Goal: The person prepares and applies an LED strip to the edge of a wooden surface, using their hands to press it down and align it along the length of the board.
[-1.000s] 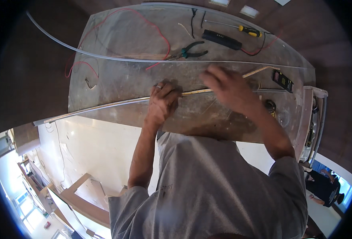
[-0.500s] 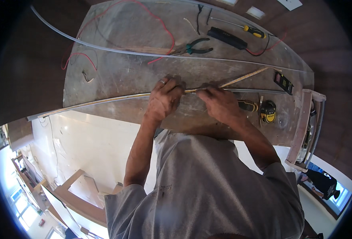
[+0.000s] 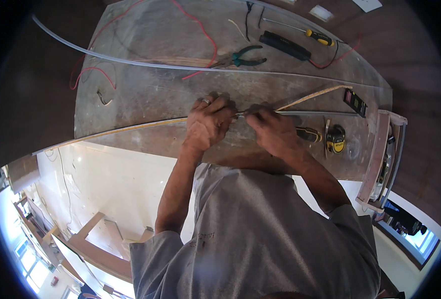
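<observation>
My left hand (image 3: pixel 210 122) has its fingers closed on a narrow yellowish strip (image 3: pixel 307 96) along a grey channel (image 3: pixel 330 113). Beside it, my right hand (image 3: pixel 272 132) pinches the same strip, with fingertips nearly meeting the left's; what lies between them is small and partly hidden. To the right of that hand lie a yellow-black tool handle (image 3: pixel 308 133), a tape measure (image 3: pixel 335 139) and a dark rectangular pack (image 3: pixel 355 102). The strip's right part angles up off the channel toward the pack. Its left part runs along the channel past the board's edge.
The worn board (image 3: pixel 145 92) holds pliers (image 3: pixel 245 57), a screwdriver (image 3: pixel 320 37), a black bar-shaped device (image 3: pixel 285 46), red wire (image 3: pixel 203 27) and clear tubing (image 3: pixel 110 59). A wooden frame (image 3: pixel 367 192) stands at right; a person in dark clothing (image 3: pixel 405 222) is beyond it, lower right.
My right hand has come down onto the strip beside my left hand, uncovering the tool handle and tape measure. The view has shifted slightly, and the person at right shows less.
</observation>
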The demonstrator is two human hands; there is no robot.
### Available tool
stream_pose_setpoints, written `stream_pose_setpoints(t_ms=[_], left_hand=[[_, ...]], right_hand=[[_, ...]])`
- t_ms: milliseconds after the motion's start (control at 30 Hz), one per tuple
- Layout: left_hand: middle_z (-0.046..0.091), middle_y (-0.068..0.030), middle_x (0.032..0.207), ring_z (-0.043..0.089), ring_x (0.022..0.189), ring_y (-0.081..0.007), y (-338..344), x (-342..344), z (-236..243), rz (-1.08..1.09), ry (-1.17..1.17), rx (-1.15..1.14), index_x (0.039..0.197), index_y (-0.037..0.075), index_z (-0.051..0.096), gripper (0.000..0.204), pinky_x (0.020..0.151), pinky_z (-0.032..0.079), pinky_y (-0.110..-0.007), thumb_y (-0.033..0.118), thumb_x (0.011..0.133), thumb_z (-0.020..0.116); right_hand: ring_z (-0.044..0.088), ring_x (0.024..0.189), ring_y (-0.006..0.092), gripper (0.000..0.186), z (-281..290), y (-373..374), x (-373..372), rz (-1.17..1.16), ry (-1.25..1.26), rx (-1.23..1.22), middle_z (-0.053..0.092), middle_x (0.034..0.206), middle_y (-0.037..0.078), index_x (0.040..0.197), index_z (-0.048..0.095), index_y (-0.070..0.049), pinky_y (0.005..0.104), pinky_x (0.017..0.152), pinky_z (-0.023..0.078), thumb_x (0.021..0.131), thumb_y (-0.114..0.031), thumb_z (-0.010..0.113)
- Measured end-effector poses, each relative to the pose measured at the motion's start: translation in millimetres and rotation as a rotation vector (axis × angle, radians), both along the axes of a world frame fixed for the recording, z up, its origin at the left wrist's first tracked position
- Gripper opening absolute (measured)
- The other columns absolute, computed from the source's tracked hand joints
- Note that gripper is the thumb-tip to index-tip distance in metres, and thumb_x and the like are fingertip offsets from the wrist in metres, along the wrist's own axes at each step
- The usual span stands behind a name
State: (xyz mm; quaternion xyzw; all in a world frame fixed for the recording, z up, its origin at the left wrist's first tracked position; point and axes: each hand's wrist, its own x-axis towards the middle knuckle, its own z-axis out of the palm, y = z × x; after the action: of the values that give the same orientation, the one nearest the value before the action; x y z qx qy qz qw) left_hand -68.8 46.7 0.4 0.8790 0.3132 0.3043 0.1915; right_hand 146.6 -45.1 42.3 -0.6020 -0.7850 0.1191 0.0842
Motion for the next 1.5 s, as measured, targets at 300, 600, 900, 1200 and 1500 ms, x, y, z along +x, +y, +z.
stream_pose_setpoints(t_ms=[300,600,900,1200,1500], left_hand=[[0.072,0.0048,0.114,0.067,0.108,-0.0241,2.8,-2.2,0.7,-0.040,0.022,-0.013,0.090,0.019,0.075,0.014,0.085,0.051,-0.040,0.014,0.077,0.077],[0.073,0.0020,0.107,0.068,0.104,-0.0286,0.4,-4.4,-7.5,-0.027,-0.034,0.016,0.092,0.021,0.077,0.020,0.086,0.052,-0.044,0.011,0.074,0.079],[0.072,-0.0017,0.118,0.066,0.114,-0.0312,-0.8,-1.3,-21.8,0.012,-0.013,-0.044,0.096,0.020,0.078,0.020,0.095,0.052,-0.046,0.020,0.077,0.083],[0.070,-0.0092,0.110,0.066,0.105,-0.0330,-0.9,-1.9,-11.3,0.030,-0.006,-0.082,0.119,0.014,0.068,0.051,0.088,0.049,-0.047,0.024,0.073,0.087],[0.071,-0.0040,0.114,0.067,0.106,-0.0314,-6.4,-1.8,-5.9,0.021,0.054,0.005,0.117,0.023,0.076,0.046,0.088,0.052,-0.044,0.022,0.072,0.087]], right_hand=[[0.074,0.091,0.0362,0.033,9.6,0.8,-11.0,-0.059,0.014,-0.034,0.067,0.107,0.014,0.115,0.066,-0.013,0.0485,0.075,0.062,0.083,-0.008,0.072],[0.073,0.091,0.0385,0.039,18.5,8.9,-19.1,-0.022,-0.150,-0.132,0.072,0.099,0.014,0.120,0.066,-0.014,0.0519,0.075,0.059,0.080,-0.011,0.071],[0.073,0.103,0.0365,0.036,5.9,1.7,19.0,-0.044,0.154,-0.131,0.074,0.108,0.012,0.121,0.069,-0.016,0.0512,0.087,0.059,0.085,-0.016,0.070],[0.066,0.116,0.0327,0.043,-10.7,70.7,59.5,-0.031,-0.244,0.139,0.064,0.125,0.007,0.119,0.071,-0.016,0.0508,0.095,0.054,0.078,-0.004,0.072],[0.057,0.119,0.0301,0.021,-19.5,18.3,41.7,0.094,0.075,0.267,0.063,0.117,0.005,0.102,0.072,-0.012,0.0491,0.098,0.049,0.083,-0.017,0.078]])
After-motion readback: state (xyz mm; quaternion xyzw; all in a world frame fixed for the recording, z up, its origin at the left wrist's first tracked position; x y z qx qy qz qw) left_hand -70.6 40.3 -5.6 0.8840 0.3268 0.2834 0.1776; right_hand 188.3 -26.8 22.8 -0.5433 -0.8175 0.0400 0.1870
